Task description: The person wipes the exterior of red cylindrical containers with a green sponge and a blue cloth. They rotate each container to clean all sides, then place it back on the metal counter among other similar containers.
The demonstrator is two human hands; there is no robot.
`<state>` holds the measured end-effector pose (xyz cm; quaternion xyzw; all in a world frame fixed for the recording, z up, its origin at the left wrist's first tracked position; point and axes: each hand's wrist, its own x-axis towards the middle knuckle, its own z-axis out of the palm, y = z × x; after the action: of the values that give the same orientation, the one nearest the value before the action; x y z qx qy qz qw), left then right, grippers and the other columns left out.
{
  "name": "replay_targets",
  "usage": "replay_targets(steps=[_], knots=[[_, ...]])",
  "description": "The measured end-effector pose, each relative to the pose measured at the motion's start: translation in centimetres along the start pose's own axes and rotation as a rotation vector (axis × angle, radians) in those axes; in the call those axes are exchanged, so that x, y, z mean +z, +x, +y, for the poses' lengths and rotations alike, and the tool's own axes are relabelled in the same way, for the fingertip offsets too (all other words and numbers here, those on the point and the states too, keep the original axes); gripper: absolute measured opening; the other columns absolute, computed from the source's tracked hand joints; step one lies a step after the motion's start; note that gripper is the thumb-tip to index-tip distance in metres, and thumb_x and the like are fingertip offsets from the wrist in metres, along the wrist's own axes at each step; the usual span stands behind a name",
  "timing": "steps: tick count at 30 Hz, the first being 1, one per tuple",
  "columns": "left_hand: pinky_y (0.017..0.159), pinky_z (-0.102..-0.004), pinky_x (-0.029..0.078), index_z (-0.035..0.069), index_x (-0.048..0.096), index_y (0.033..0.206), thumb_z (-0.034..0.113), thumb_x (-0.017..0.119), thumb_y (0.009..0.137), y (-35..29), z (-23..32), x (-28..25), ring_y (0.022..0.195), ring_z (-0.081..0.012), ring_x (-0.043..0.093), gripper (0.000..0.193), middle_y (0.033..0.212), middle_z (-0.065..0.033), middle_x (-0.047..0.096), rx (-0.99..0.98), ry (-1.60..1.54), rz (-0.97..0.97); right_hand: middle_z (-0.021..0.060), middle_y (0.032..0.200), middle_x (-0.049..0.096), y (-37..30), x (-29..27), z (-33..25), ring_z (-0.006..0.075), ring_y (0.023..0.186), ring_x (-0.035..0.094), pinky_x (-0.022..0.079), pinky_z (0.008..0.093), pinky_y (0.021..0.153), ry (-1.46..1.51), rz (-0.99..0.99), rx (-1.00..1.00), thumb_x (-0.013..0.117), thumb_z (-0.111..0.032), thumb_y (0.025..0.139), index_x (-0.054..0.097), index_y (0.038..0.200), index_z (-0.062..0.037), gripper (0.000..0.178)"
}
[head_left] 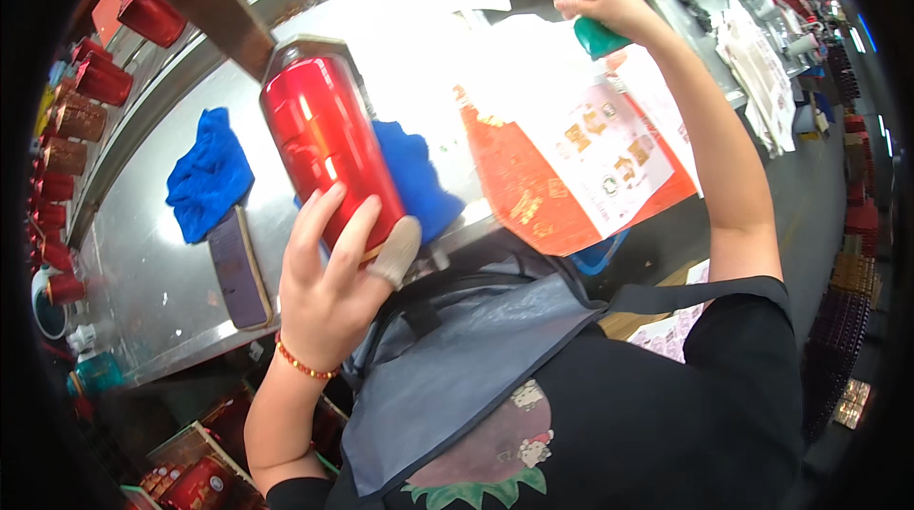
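Perhaps midway, remainder unclear: my left hand [328,291] clasps a glossy red metal cylinder [328,143]; far right, my right hand [609,10] meets a teal-green piece [597,38], grip uncertain.

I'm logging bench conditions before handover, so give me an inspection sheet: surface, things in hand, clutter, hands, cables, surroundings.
Surface: metal bench, with small pale specks near its left side.
Things in hand: red bottle, shiny; a green thing is by the right hand, but whether it is held is unclear.
Clutter: crumpled blue cloth touching a dark phone; second blue cloth beside the bottle; orange packaging partly under a printed sheet.
Hands: left hand has fingers and a pale-covered thumb on the bottle's near end; right hand is raised at the far side.
Cables: nothing seen clearly.
Surroundings: red cups line the left.
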<state>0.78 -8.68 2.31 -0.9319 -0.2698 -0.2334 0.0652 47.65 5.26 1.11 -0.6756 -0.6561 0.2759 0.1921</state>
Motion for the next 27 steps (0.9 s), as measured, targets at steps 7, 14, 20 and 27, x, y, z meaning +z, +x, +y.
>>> replay_targets(steps=[7, 14, 20, 27], knots=[[0.115, -0.0473, 0.043, -0.002, 0.05, 0.132, 0.005, 0.081, 0.086, -6.2, 2.7, 7.1, 0.139, -0.0427, 0.048, 0.056, 0.149, -0.0304, 0.043, -0.625, -0.859, 0.633, 0.0133, 0.104, 0.077, -1.6, -0.9, 2.4, 0.0261, 0.098, 0.073, 0.054, 0.0352, 0.091, -0.323, -0.098, 0.043, 0.079, -0.031, 0.086, 0.078, 0.111, -0.0039, 0.037], [0.114, -0.0596, 0.04, 0.028, 0.079, 0.106, 0.013, 0.079, 0.077, -3.6, 1.1, 3.2, 0.142, -0.0417, 0.044, 0.032, 0.145, -0.0123, 0.049, -0.257, -0.084, 0.192, 0.0162, 0.096, 0.077, 1.0, 0.7, 4.8, 0.0274, 0.087, 0.073, 0.055, 0.0367, 0.082, -0.246, -0.134, 0.107, 0.082, -0.034, 0.079, 0.079, 0.105, -0.0019, 0.042], [0.107, -0.0627, 0.046, 0.025, 0.079, 0.111, 0.013, 0.074, 0.078, -0.9, 1.0, 1.4, 0.138, -0.0442, 0.045, 0.035, 0.141, -0.0111, 0.052, -0.124, -0.004, 0.03, 0.0167, 0.091, 0.076, -0.6, 1.7, 2.4, 0.0345, 0.086, 0.073, 0.056, 0.0422, 0.081, -0.509, 0.028, 0.008, 0.08, -0.026, 0.074, 0.08, 0.094, -0.0068, 0.027], [0.114, -0.0538, 0.043, 0.012, 0.076, 0.118, 0.0, 0.074, 0.085, -4.0, 2.6, 5.6, 0.142, -0.0494, 0.042, 0.035, 0.149, -0.0187, 0.045, -0.68, -0.852, 0.58, 0.0129, 0.084, 0.074, -5.4, 2.5, -3.5, 0.0359, 0.079, 0.072, 0.057, 0.0474, 0.073, -0.592, 0.365, -0.159, 0.061, -0.019, 0.093, 0.069, 0.098, -0.014, 0.011]])
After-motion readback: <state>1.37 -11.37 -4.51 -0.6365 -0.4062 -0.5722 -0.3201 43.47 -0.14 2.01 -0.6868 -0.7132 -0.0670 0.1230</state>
